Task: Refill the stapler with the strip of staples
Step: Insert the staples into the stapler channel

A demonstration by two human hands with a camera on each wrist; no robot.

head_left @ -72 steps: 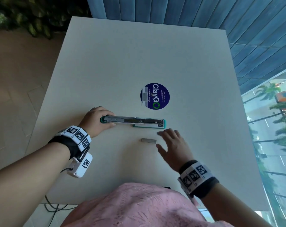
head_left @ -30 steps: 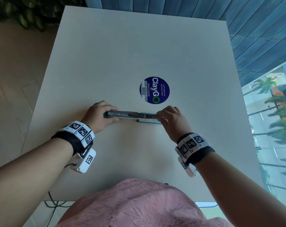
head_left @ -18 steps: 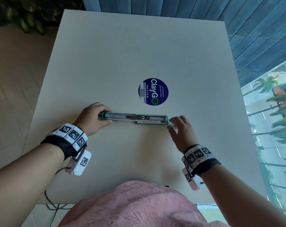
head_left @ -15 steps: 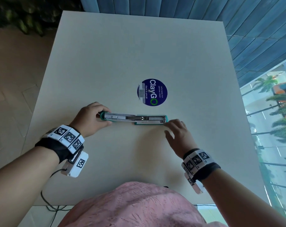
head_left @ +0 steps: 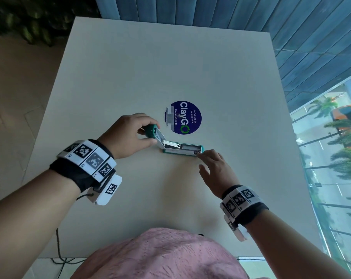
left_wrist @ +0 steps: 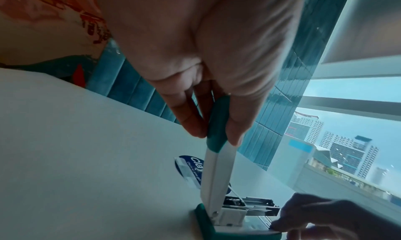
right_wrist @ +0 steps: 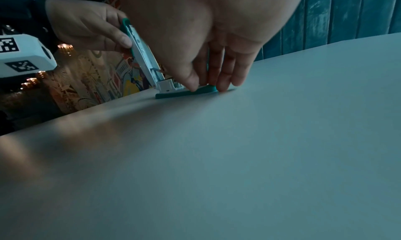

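Observation:
A teal and white stapler [head_left: 182, 150] lies on the white table [head_left: 120, 73], its base flat. My left hand [head_left: 149, 134] pinches the teal end of the lid [head_left: 157, 135], which stands tilted up from the hinge. In the left wrist view the lid [left_wrist: 217, 166] rises steeply between my thumb and fingers. The silver staple strip [head_left: 188, 147] lies in the bare metal channel. My right hand [head_left: 203, 156] presses straight fingertips [right_wrist: 223, 84] on the base's front tip [right_wrist: 209, 89].
A round blue ClayGo sticker [head_left: 183, 117] is stuck to the table just behind the stapler. The table's right edge runs beside a window with a street far below. Plants [head_left: 30, 23] stand beyond the far left corner.
My right hand took the strip off the table and laid it in the channel. The lid, flat out to the left half a second ago, is now swung up by my left hand.

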